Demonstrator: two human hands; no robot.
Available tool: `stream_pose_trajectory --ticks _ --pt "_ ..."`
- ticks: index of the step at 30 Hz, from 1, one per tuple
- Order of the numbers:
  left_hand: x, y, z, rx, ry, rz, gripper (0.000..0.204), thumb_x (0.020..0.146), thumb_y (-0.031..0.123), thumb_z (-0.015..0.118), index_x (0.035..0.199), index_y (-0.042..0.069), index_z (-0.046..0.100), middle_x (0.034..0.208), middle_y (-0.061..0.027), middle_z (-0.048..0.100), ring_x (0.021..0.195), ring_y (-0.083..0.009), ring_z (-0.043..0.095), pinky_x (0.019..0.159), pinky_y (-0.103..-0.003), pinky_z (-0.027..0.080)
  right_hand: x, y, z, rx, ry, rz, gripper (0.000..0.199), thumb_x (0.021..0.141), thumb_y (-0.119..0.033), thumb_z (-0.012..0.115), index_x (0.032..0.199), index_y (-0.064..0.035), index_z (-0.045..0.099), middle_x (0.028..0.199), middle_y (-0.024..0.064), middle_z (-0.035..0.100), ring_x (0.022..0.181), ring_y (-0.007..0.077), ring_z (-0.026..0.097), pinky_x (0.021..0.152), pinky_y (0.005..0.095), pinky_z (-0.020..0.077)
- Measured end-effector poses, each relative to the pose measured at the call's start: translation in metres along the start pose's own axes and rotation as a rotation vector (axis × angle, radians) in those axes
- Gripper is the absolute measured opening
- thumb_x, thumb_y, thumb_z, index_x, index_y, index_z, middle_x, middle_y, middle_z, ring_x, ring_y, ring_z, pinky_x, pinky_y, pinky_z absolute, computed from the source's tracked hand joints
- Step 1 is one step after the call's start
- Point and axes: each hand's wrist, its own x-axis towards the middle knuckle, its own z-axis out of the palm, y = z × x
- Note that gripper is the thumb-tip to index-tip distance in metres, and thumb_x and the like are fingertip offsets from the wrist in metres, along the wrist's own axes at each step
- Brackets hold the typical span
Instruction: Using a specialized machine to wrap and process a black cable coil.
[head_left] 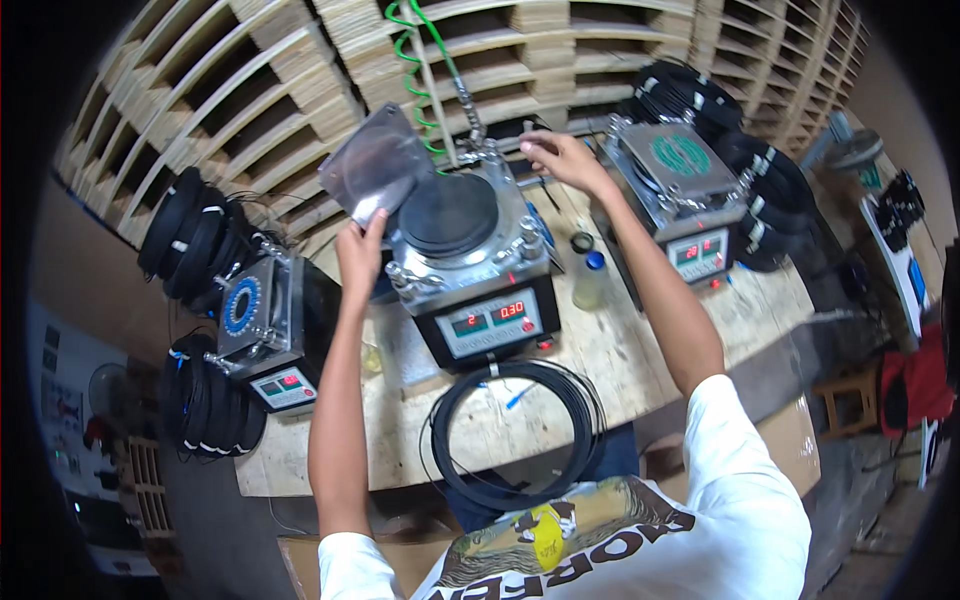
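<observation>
My left hand (363,250) grips the lower edge of a shiny, flat metal plate (378,165), which is tilted up beside the middle machine. That machine (490,345) has a round black pad (449,214) on top, metal corner posts and a lit red display on its front. Behind and to the right of the pad, my right hand (563,160) is raised with thumb and fingers pinched together. Whatever is between those fingertips is too small to make out. A coil of black cable (585,425) lies at the front of the table, against my body.
Similar machines stand at left (262,310) and right (680,170), with bundles of black cable (190,240) beside them. A blue-capped bottle (590,282) is right of the middle machine. A green coiled hose (408,70) hangs before wooden pallets (540,50) at the back.
</observation>
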Motion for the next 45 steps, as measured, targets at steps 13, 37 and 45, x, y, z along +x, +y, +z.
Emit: stream_pose_trajectory --ticks 13,37,45 --pt "-0.003 0.007 0.003 0.012 0.026 0.023 0.051 0.092 0.038 0.070 0.076 -0.010 0.062 0.059 -0.0116 0.055 0.062 -0.0105 0.046 0.059 -0.036 0.044 -0.226 0.099 0.060 0.036 0.432 0.133 0.074 0.075 -0.021 0.086 0.135 -0.0034 0.046 0.124 0.0148 0.060 0.116 0.0243 0.058 0.102 0.0367 0.0434" --pt "0.001 -0.012 0.018 -0.096 0.118 0.060 0.054 0.086 0.035 0.075 0.063 -0.010 0.056 0.063 -0.0315 0.053 0.054 -0.0429 0.055 0.054 -0.047 0.042 -0.032 -0.179 0.017 -1.334 -0.424 -0.443 0.062 0.069 -0.025 0.085 0.127 -0.0166 0.065 0.100 0.0132 0.072 0.093 0.0342 0.069 0.080 0.0447 0.0537" --pt "-0.005 0.002 0.009 -0.053 0.096 0.024 0.053 0.087 0.035 0.074 0.064 -0.010 0.057 0.065 -0.0316 0.055 0.059 -0.0446 0.058 0.056 -0.049 0.043 -0.020 -0.193 0.046 -1.484 -0.514 -0.536 0.042 0.069 -0.024 0.084 0.107 -0.0121 0.070 0.088 0.0098 0.072 0.091 0.0296 0.070 0.077 0.0432 0.0538"
